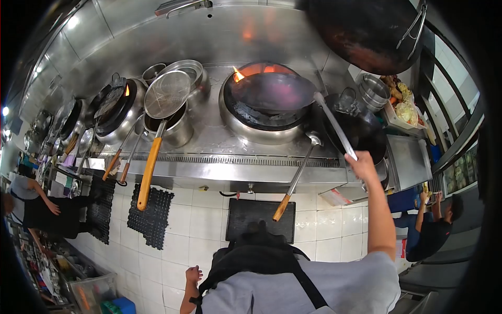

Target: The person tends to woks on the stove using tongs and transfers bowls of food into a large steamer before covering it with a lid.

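Note:
My right hand [362, 166] is closed round the end of the long metal handle of a wok [274, 93]. The wok is tilted over the round burner [240, 112], and flames show along its far rim. A ladle [299, 180] with a wooden grip lies over the stove's front edge, left of my right hand. My left hand [194, 274] hangs low beside my apron, away from the stove. Its fingers are curled in, and no object shows in them.
A mesh strainer [167, 94] rests across a steel pot [180, 128] to the left. A second wok [355, 128], steel bowls [373, 90] and a food tray [405, 112] stand to the right. People are at the far left [47, 206] and far right [431, 230].

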Demonstrator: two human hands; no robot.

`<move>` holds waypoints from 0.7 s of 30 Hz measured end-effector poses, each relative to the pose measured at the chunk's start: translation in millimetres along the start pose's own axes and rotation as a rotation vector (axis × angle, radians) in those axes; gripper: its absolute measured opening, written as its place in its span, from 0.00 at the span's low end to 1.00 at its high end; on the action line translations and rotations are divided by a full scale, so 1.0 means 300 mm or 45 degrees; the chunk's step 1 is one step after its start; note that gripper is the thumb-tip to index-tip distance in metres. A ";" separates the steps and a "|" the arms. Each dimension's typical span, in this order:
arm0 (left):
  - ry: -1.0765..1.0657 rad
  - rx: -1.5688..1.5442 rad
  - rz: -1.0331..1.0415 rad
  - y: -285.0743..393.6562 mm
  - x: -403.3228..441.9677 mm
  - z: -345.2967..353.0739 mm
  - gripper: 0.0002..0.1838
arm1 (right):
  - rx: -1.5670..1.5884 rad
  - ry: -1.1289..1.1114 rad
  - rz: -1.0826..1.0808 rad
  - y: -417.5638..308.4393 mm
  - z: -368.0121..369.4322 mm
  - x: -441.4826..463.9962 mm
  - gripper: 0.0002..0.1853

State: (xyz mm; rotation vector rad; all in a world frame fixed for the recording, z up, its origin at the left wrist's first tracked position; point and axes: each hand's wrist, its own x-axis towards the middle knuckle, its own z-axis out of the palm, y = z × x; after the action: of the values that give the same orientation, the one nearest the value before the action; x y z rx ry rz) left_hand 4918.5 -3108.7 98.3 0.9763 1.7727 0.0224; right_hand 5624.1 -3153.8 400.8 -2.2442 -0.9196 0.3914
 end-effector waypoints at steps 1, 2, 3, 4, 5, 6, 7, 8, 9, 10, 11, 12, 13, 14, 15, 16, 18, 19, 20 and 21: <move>-0.012 0.021 0.024 -0.006 0.014 0.001 0.15 | -0.010 0.022 -0.008 -0.010 0.033 -0.059 0.16; -0.020 0.040 0.047 -0.015 0.030 -0.001 0.15 | -0.019 0.044 -0.016 -0.026 0.072 -0.119 0.15; -0.033 0.071 0.086 -0.026 0.051 -0.002 0.16 | 0.000 0.047 -0.014 -0.036 0.115 -0.174 0.14; -0.050 0.123 0.155 -0.043 0.079 -0.002 0.16 | 0.019 0.050 -0.013 -0.052 0.160 -0.222 0.15; -0.077 0.222 0.300 -0.076 0.122 -0.004 0.16 | -0.016 0.060 -0.077 -0.083 0.209 -0.271 0.14; -0.084 0.313 0.435 -0.088 0.157 -0.006 0.16 | -0.050 0.074 -0.143 -0.126 0.255 -0.299 0.14; -0.091 0.320 0.471 -0.087 0.176 -0.015 0.17 | -0.048 0.077 -0.151 -0.189 0.287 -0.308 0.14; -0.104 0.299 0.467 -0.087 0.195 -0.021 0.17 | 0.056 0.030 -0.120 -0.255 0.309 -0.322 0.14; -0.020 -0.062 0.058 0.023 0.118 -0.014 0.17 | 0.159 -0.018 -0.087 -0.289 0.318 -0.329 0.14; -0.014 -0.060 0.063 0.024 0.127 -0.016 0.17 | 0.167 -0.015 -0.088 -0.294 0.329 -0.324 0.14; 0.013 -0.188 0.031 0.038 0.148 -0.018 0.17 | 0.186 -0.040 -0.123 -0.298 0.345 -0.312 0.14; 0.036 -0.318 -0.004 0.057 0.148 -0.019 0.16 | 0.202 -0.068 -0.159 -0.302 0.354 -0.305 0.14; 0.049 -0.350 0.005 0.064 0.140 -0.024 0.16 | 0.204 -0.069 -0.163 -0.307 0.355 -0.304 0.14; 0.052 -0.357 0.006 0.073 0.133 -0.028 0.16 | 0.226 -0.107 -0.117 -0.311 0.352 -0.300 0.14; 0.059 -0.373 0.008 0.065 0.136 -0.024 0.16 | 0.245 -0.148 -0.072 -0.311 0.348 -0.296 0.14; 0.065 -0.386 0.006 0.050 0.134 -0.022 0.15 | 0.242 -0.156 -0.075 -0.307 0.349 -0.295 0.14; 0.053 -0.391 0.002 0.004 0.128 -0.005 0.16 | 0.269 -0.139 -0.117 -0.297 0.350 -0.288 0.14; 0.041 -0.386 0.003 -0.026 0.126 0.000 0.16 | 0.267 -0.145 -0.118 -0.297 0.348 -0.289 0.14; 0.041 -0.389 0.001 -0.052 0.127 0.002 0.16 | 0.264 -0.159 -0.089 -0.298 0.344 -0.288 0.15; 0.028 -0.334 -0.026 -0.058 0.104 0.000 0.16 | 0.262 -0.172 -0.062 -0.300 0.342 -0.285 0.15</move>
State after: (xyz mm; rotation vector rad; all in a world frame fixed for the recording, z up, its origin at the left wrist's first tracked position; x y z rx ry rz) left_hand 4905.1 -3101.0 66.2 0.7704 1.7475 0.2475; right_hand 5467.4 -3118.5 389.4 -2.0240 -0.9555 0.5938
